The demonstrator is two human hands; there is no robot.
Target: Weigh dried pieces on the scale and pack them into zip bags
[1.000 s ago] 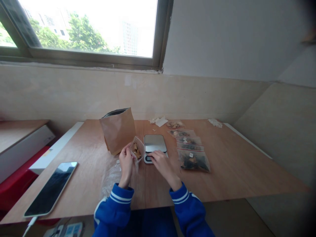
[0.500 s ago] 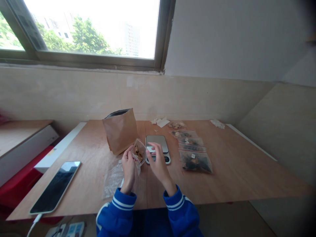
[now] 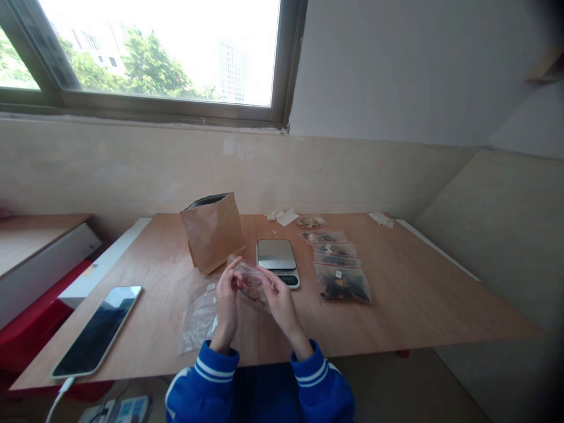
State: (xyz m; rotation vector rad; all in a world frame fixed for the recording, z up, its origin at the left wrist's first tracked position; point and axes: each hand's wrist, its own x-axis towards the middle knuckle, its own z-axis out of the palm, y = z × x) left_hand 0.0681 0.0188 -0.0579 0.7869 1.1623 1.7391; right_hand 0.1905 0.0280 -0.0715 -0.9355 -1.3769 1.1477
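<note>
Between my two hands is a small clear zip bag (image 3: 252, 286) with brown dried pieces inside. My left hand (image 3: 228, 292) grips the bag at its left end, fingers closed near the top edge. The right end is pinched by my right hand (image 3: 279, 298). Just behind the bag sits a kitchen scale (image 3: 277, 254) with a silver plate and a dark display, nothing on it. A brown paper bag (image 3: 212, 232) stands upright with its top open, behind my left hand. Flat clear plastic bags (image 3: 196, 320) lie by my left wrist.
Right of the scale, several filled zip bags (image 3: 343, 283) lie in an overlapping row. A phone (image 3: 99, 330) with a charging cable rests at the left edge. Crumpled white paper (image 3: 381, 220) and a white card (image 3: 288, 217) lie at the back.
My right hand has gone from spread fingers beside the bag to pinching its right end. The bag has turned from upright with its mouth apart to lying more sideways. My view has shifted slightly.
</note>
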